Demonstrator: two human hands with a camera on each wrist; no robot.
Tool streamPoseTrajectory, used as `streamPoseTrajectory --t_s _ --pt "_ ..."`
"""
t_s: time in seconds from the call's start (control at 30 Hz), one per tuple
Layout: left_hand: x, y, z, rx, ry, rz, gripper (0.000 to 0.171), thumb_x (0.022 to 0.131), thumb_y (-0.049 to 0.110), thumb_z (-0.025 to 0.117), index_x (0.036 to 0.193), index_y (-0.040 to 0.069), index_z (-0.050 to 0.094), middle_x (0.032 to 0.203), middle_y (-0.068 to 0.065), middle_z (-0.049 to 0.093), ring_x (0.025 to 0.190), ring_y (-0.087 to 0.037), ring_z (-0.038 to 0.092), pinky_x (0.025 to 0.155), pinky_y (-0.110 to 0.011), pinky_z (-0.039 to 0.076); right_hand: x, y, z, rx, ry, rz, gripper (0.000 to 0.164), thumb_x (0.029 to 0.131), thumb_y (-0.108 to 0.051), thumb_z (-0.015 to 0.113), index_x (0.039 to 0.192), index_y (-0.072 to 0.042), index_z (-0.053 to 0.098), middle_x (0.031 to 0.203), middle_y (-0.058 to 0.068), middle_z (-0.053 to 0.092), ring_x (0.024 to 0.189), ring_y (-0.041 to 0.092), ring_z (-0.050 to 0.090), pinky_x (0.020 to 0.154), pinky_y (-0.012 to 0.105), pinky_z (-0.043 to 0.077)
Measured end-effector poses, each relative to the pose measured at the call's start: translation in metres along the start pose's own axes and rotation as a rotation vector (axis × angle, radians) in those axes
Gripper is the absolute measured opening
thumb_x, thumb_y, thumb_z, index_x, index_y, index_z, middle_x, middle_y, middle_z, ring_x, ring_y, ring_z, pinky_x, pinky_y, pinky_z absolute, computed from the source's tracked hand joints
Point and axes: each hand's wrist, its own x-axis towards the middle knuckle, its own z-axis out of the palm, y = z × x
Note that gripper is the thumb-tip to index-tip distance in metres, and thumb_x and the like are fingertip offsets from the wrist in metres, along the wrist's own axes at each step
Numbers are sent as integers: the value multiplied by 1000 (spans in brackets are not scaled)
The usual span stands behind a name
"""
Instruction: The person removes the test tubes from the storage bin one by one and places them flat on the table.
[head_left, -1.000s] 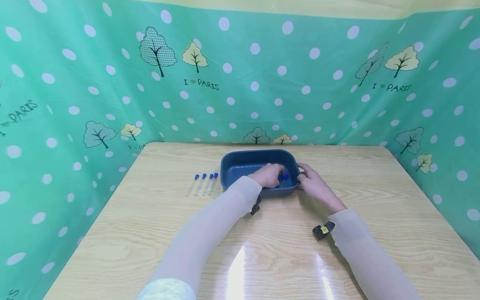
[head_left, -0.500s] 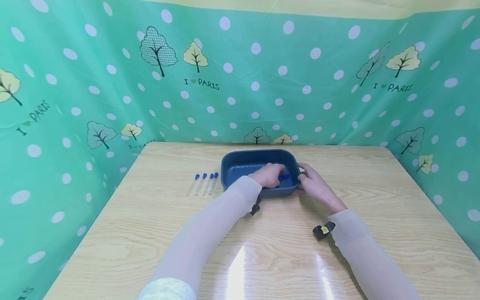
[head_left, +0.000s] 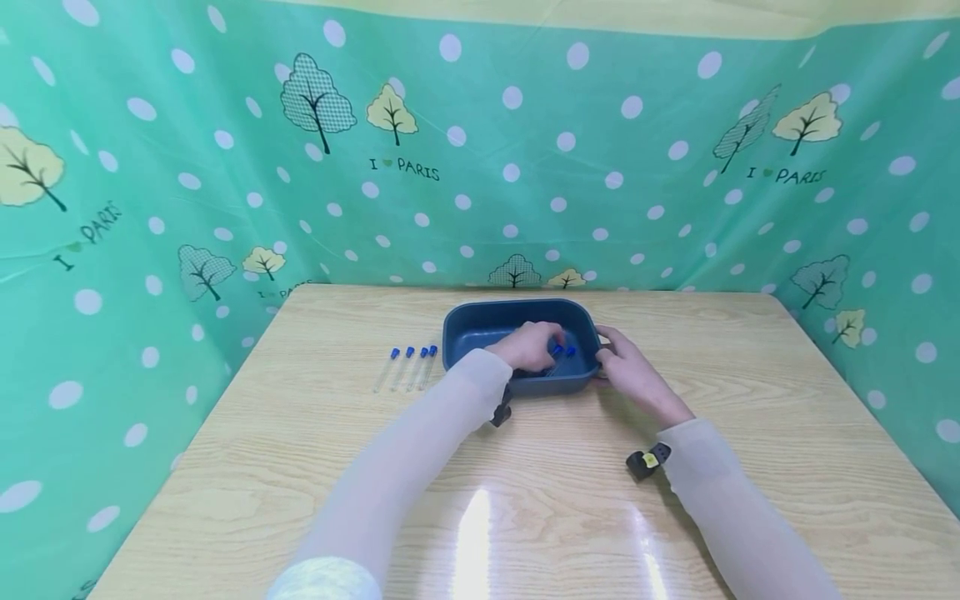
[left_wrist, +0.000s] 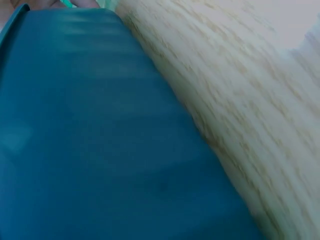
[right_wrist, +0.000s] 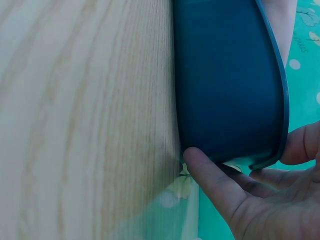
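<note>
A dark blue rectangular bin (head_left: 558,386) sits on the wooden table; its outer wall (left_wrist: 110,125) fills much of the left wrist view. My left hand (head_left: 527,346) reaches inside over the front rim, its curled fingers apparently pinching a blue-capped test tube (head_left: 557,350); the fingertips are partly hidden. Beside it in the bin shows another blue cap (head_left: 571,352). With the thumb at the rim and fingers below, my right hand (right_wrist: 280,200) grips the bin's right end. Left of the bin, several clear test tubes with blue caps (head_left: 409,352) lie side by side.
The pale wood-grain table (head_left: 315,467) carries bright light reflections near the front. A green dotted curtain (head_left: 510,208) with printed trees hangs behind and at both sides. Small black devices, one of them here (head_left: 647,461), are strapped to the wrists.
Within the bin, my left hand has shifted slightly left and back, and the nearest blue cap has shifted with it. My right hand and the tubes on the table stay put.
</note>
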Motion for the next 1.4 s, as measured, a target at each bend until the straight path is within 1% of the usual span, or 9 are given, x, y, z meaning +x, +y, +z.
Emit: streamPoseTrajectory --t_s 0.13,0.23,0.33,0.53,0.8,1.1,1.27,1.4 --pt "-3 -5 -3 -42 -2 0 38 87 10 65 123 16 56 98 -2 61 71 -14 56 62 -25 44 0 1 -1 -7 -2 6 54 99 -7 25 151 -2 13 141 35 32 124 45 44 90 49 47" --pt "-7 -7 -7 -79 -7 9 39 87 9 65 125 15 55 82 -3 60 62 -14 55 56 -26 44 1 2 -1 -7 -4 9 54 99 -7 25 151 -2 12 142 35 32 125 45 44 91 49 47" --pt "-12 -8 -12 -93 -7 23 39 87 8 65 125 15 55 75 -2 59 62 -13 54 55 -25 44 0 1 0 -5 -4 10 54 99 -7 25 151 -2 12 141 35 32 124 45 44 91 49 47" --pt "-23 -10 -22 -106 -30 28 40 89 7 64 128 15 53 76 -2 59 63 -13 55 55 -25 44 0 0 0 -2 1 9 54 98 -7 25 151 -1 13 140 35 33 123 45 46 90 49 48" --pt "-37 -11 -35 -142 -51 47 43 91 5 60 132 12 50 78 -4 57 54 -14 54 51 -25 43 1 0 0 7 6 2 54 98 -7 25 150 0 13 137 35 36 121 46 47 88 49 49" --pt "-49 -14 -41 -141 -53 63 44 90 3 58 132 11 49 83 -6 53 50 -13 53 50 -24 43 0 -1 2 -9 15 5 55 96 -7 25 150 1 14 137 34 36 121 44 48 88 49 49" --pt "-55 -15 -45 -157 -55 66 43 90 2 57 131 11 49 81 -5 52 50 -13 51 48 -23 42 0 -2 2 -12 12 9 55 98 -8 25 151 -1 13 138 34 36 122 44 47 89 48 49" --pt "-58 -15 -46 -117 -38 79 42 89 2 56 130 13 50 78 -2 52 52 -12 48 50 -24 41 -1 -2 1 -9 5 8 55 98 -7 25 151 -2 12 140 34 34 123 44 45 90 48 48"
